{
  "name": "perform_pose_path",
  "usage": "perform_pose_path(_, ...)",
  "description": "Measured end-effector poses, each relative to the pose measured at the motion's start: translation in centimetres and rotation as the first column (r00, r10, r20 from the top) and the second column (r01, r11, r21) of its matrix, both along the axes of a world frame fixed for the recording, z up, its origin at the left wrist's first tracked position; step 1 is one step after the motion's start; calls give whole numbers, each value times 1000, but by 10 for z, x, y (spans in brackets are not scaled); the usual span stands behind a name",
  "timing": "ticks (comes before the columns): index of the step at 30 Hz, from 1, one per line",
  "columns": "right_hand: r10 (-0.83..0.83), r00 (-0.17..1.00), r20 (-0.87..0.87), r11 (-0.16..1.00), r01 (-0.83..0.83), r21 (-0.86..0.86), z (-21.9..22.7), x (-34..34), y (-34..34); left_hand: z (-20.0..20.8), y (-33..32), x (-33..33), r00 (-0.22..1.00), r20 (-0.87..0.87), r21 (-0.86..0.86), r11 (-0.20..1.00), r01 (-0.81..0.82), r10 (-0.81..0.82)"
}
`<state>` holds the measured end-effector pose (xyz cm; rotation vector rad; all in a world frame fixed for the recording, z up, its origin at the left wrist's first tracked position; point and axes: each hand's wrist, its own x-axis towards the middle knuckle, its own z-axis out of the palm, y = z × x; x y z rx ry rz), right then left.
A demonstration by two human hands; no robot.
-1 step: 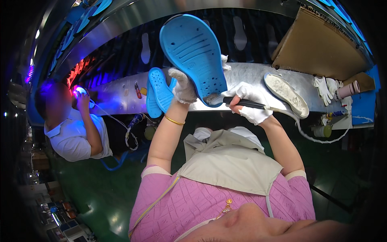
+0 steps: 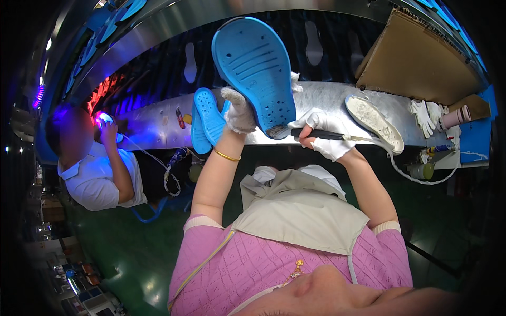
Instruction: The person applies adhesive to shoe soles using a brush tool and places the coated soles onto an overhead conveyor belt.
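My left hand [image 2: 240, 111], in a whitish glove, grips a blue shoe sole [image 2: 255, 60] by its edge and holds it up. The sole's perforated, ridged face is toward me. My right hand [image 2: 326, 134] wears a white glove with bare fingertips and is closed round the black handle of a brush [image 2: 311, 134]. Its dark bristles touch the lower end of the sole. A pale tube [image 2: 403, 178] trails off to the right from near the handle's end. Left of my left hand lie more blue soles [image 2: 208, 116] on the metal ledge.
A whitish, sole-shaped tray [image 2: 374, 124] rests on the metal ledge [image 2: 153, 124]. Farther right are white gloves [image 2: 422, 118], a pink roll [image 2: 456, 117] and a cardboard box [image 2: 421, 58]. Behind the ledge runs a dark conveyor with sole shapes. On the left sits a co-worker [image 2: 100, 176] holding a glowing object.
The blue sole has shifted slightly to the right with my left hand. The brush's bristles show a little more plainly at the sole's lower end.
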<state>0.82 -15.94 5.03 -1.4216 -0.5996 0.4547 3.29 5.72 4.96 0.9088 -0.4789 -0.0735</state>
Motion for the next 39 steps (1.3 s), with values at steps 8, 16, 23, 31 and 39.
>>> perform_pose_path(8, 57, 988, -141, 996, -46, 79, 8, 21, -8, 4, 7, 20, 999, -1, 215, 976, 36, -37)
perform_pose_path(16, 129, 991, 23, 978, -124, -170, 12, 30, -6, 35, -3, 31, 935, -329, 610, 785, 106, 130)
perform_pose_path(23, 43, 913, 406, 981, 38, -189, 8, 31, -4, 52, -15, 34, 872, -450, 726, 648, 233, 191)
perform_pose_path(31, -30, 967, 254, 963, 96, -252, 13, 44, -13, 46, -20, 31, 851, -443, 689, 715, 121, 283)
perform_pose_path(39, -175, 970, -167, 939, 216, 269, 12, 40, -34, 40, 15, 10, 979, -203, -292, 955, -59, -2)
